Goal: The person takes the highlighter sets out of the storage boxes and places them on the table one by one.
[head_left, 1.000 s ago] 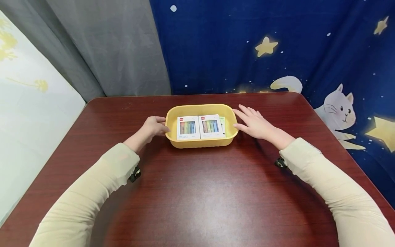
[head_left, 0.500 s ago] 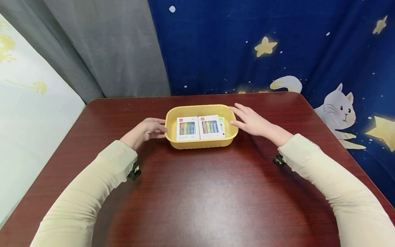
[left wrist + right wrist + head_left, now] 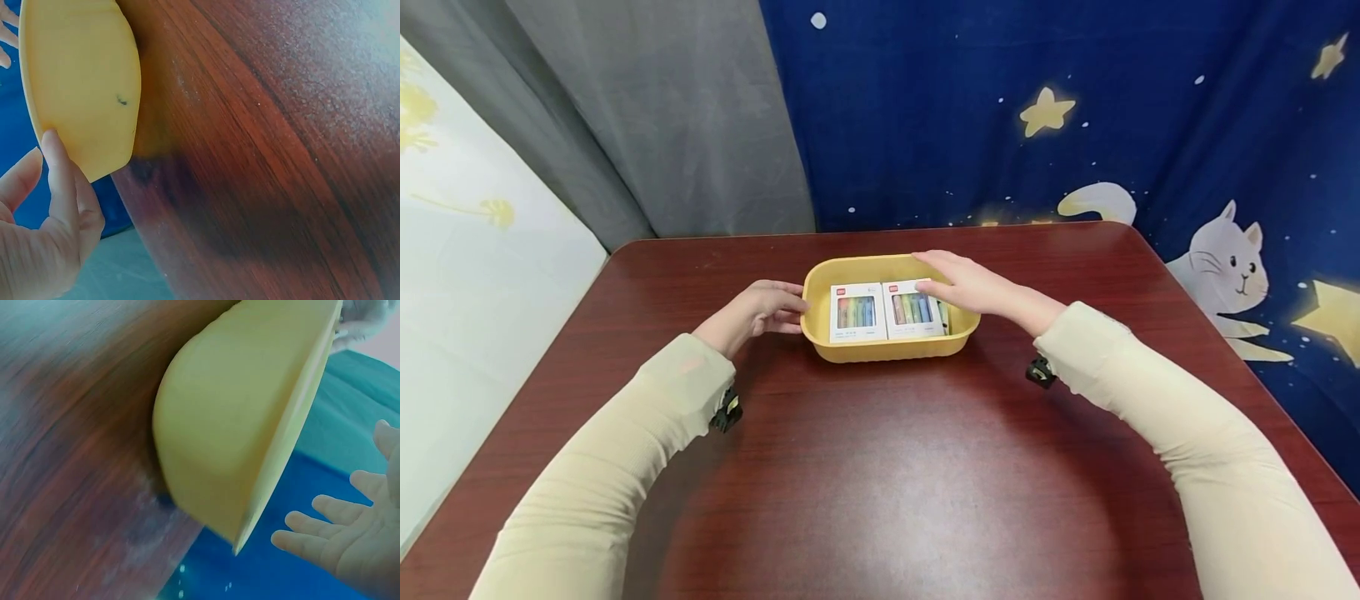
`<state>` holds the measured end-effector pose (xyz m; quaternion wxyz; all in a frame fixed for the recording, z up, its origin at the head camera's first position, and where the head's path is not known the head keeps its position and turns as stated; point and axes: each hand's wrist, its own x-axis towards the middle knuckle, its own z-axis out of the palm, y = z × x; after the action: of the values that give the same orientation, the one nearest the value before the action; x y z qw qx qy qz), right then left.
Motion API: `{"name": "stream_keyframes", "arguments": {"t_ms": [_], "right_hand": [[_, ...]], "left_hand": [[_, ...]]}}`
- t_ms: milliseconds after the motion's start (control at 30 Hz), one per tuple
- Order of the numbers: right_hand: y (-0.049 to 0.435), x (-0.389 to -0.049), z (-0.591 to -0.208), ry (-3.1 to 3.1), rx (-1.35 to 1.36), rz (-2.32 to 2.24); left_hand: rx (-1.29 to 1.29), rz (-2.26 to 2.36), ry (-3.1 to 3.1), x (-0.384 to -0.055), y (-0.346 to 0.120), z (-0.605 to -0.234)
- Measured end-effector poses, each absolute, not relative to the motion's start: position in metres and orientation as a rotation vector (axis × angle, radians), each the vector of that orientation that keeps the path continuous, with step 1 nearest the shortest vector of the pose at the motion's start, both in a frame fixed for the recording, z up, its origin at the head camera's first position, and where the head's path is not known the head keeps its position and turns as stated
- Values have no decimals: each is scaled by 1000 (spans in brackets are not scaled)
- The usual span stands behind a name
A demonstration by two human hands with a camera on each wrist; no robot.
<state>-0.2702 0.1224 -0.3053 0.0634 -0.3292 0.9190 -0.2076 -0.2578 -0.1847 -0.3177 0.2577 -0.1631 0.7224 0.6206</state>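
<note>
A yellow plastic basket (image 3: 891, 352) stands on the table in the head view. Inside it lie two white boxes, the left box (image 3: 857, 335) and the right box (image 3: 917, 332), each with a window showing a row of coloured sticks. My left hand (image 3: 758, 312) is at the basket's left end, a finger (image 3: 57, 156) touching its outer wall and another digit beside the rim. My right hand (image 3: 973, 287) reaches over the basket's right side, fingers spread and holding nothing. Its fingertips overlap the right box's top edge; in the right wrist view they are apart from the rim.
At the right of the boxes a greenish item (image 3: 943, 315) shows partly, mostly hidden. The dark red wooden table (image 3: 880, 467) ends just behind the basket, with a grey curtain (image 3: 700, 117) and a blue starry curtain (image 3: 925, 117) beyond. A white panel (image 3: 475, 275) stands at the left.
My right hand has moved left from beside the basket's right end to over the boxes. My left hand has stayed at the left end, shifting slightly. The basket has hardly moved.
</note>
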Motion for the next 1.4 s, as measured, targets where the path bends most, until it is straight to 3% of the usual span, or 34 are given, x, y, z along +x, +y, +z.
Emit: {"name": "stream_keyframes", "arguments": {"t_ms": [267,667,1400], "right_hand": [[87,-272,-312,2689,-872,-675],[60,-266,-321,2128,-419,-1347],[60,-269,-320,1622,21,-1712]], "left_hand": [[-452,1665,1982,-261,-182,-320],[-253,1641,2132,-256,-189,-333],[99,1742,2058,-256,-206,-355]]}}
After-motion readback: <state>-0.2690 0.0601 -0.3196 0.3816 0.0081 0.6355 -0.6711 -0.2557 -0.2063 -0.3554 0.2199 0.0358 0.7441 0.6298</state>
